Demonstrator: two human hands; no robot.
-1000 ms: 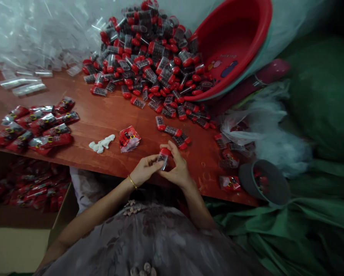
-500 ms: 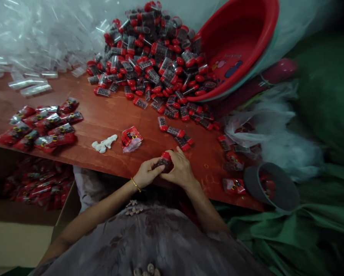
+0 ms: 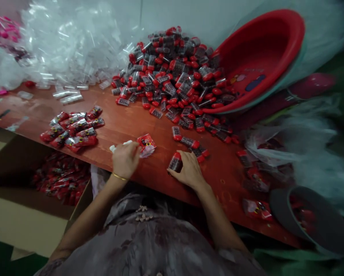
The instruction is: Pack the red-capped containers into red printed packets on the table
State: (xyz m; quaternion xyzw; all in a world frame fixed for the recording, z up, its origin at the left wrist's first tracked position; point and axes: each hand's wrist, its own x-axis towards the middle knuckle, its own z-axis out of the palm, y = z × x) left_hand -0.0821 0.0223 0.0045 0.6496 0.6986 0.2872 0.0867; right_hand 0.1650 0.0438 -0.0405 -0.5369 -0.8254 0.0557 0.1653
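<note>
My right hand (image 3: 189,168) is closed around a small clear bottle (image 3: 175,162) with a red cap and dark contents, just above the table's front edge. My left hand (image 3: 126,159), with a gold bracelet at the wrist, is over a crumpled white piece (image 3: 112,148) and partly covers it. Its fingers point down, blurred and mostly hidden, so their grip does not show. Right beside those fingers lies a flat red printed packet (image 3: 146,143). Several more red-capped bottles (image 3: 190,142) lie beyond my right hand.
A large heap of red-capped bottles (image 3: 172,76) spills from a tilted red basin (image 3: 264,50). Clear plastic sleeves (image 3: 71,42) pile up at the back left. Filled red packets (image 3: 74,128) lie at left, above a cardboard box (image 3: 25,207). A grey bowl (image 3: 284,211) stands at right.
My left hand has left the bottle and moved left to the white piece and the flat packet. My right hand keeps the bottle. The view has shifted, showing more of the table's left side.
</note>
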